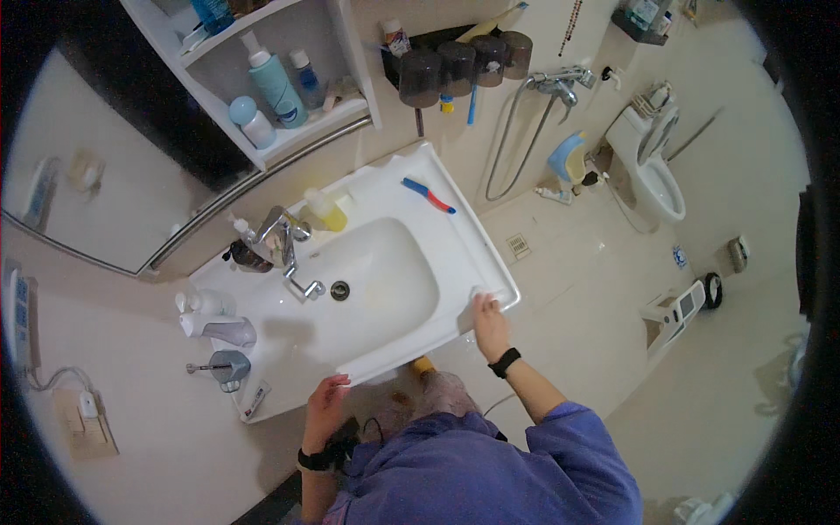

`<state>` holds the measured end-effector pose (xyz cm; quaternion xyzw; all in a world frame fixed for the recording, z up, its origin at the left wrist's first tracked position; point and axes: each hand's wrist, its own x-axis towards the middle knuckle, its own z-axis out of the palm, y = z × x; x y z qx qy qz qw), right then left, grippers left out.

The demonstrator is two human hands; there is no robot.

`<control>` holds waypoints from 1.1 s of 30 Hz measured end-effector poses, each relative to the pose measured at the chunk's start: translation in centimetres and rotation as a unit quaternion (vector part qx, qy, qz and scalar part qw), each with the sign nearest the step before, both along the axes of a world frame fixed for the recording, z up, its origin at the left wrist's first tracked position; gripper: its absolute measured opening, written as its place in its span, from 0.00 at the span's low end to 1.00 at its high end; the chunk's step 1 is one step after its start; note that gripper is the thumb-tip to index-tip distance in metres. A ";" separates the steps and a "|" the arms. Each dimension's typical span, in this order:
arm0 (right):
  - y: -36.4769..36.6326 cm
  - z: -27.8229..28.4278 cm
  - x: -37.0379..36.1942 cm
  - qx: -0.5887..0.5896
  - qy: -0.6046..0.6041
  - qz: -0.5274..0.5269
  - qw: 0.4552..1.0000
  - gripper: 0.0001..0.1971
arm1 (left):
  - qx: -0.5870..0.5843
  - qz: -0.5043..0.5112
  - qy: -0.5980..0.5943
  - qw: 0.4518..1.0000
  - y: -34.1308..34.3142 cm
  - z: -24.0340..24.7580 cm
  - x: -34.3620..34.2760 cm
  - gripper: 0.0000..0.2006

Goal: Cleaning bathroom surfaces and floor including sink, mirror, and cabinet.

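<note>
The sink [385, 280] spreads in front of the tap [278, 234] and off to its right, its drain [339, 290] just beyond the spout. It looks like glazed ceramic — probably heavy, stiff, slick when wet and able to chip — so the front rim [420, 334], opposite the tap, seems the best place to take hold. The right hand [490, 324] is at that rim, well right of the tap; its fingers sit close together in a narrow grip, and whether they pinch anything I cannot tell. The left hand [327, 401], at the front edge below the tap, has a loosely spread grip with nothing visible in it; contact with the rim is unclear. Right of the tap, a yellow bottle [325, 213] stands near and a blue-red tool [429, 195] lies well apart. A dark bottle [249, 256] crowds the tap's left; below that, a grey cup [229, 366] and a tube [256, 398] could get in the left hand's way
</note>
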<state>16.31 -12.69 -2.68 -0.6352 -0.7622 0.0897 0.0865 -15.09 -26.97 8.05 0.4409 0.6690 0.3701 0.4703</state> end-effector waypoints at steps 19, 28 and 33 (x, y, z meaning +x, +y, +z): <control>-3.0 -6.2 4.1 0.150 0.634 -0.379 0.657 0.18 | -0.044 0.104 -0.030 0.993 -19.4 0.2 -2.9 0.11; 1.2 -8.9 1.8 -0.012 0.648 -0.457 0.609 0.16 | -0.033 0.114 -0.034 0.992 -22.2 -1.3 -4.0 0.11; -3.0 -7.4 -5.2 -0.134 0.152 -0.224 0.953 0.11 | -0.028 0.118 -0.041 0.992 -23.0 -0.7 -3.9 0.11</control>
